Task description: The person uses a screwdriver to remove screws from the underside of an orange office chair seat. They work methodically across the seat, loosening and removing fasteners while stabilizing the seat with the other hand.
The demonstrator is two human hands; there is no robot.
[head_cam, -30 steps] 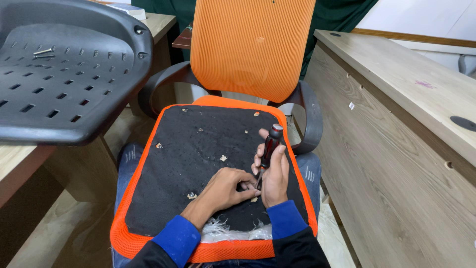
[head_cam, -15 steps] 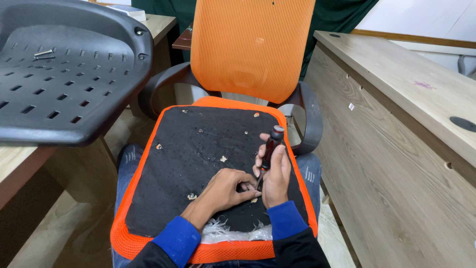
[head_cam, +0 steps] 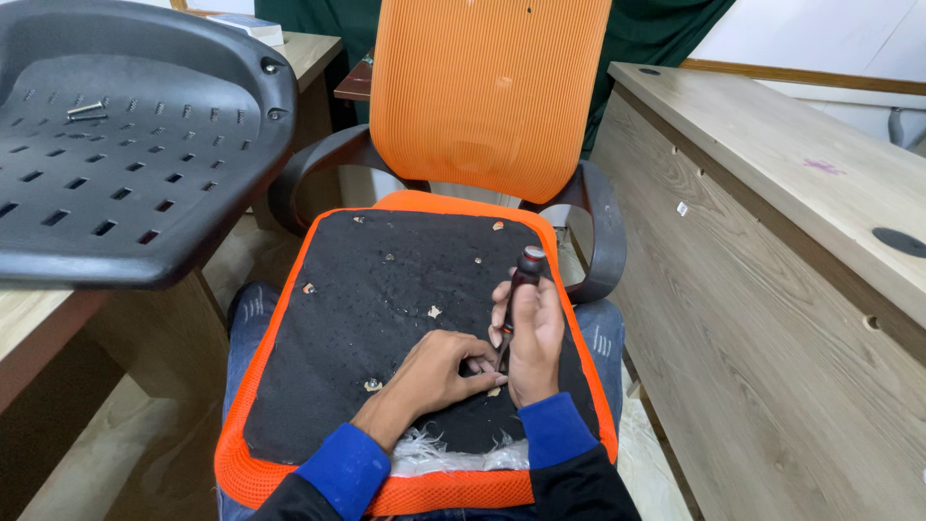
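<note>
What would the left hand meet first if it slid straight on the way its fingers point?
The left hand points right, toward the right hand. It would likely meet the screwdriver tip and that hand's fingers straight away; they already look close to touching above the black seat panel.

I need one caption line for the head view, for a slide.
Right hand grips a screwdriver upright on the black underside of an orange seat pad; left hand steadies beside the tip.

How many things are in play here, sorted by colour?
Orange: 2, the chair back and the seat pad's rim.
Black: 3, the seat pad's underside, the plastic seat shell and the screwdriver.
Total: 5.
</note>
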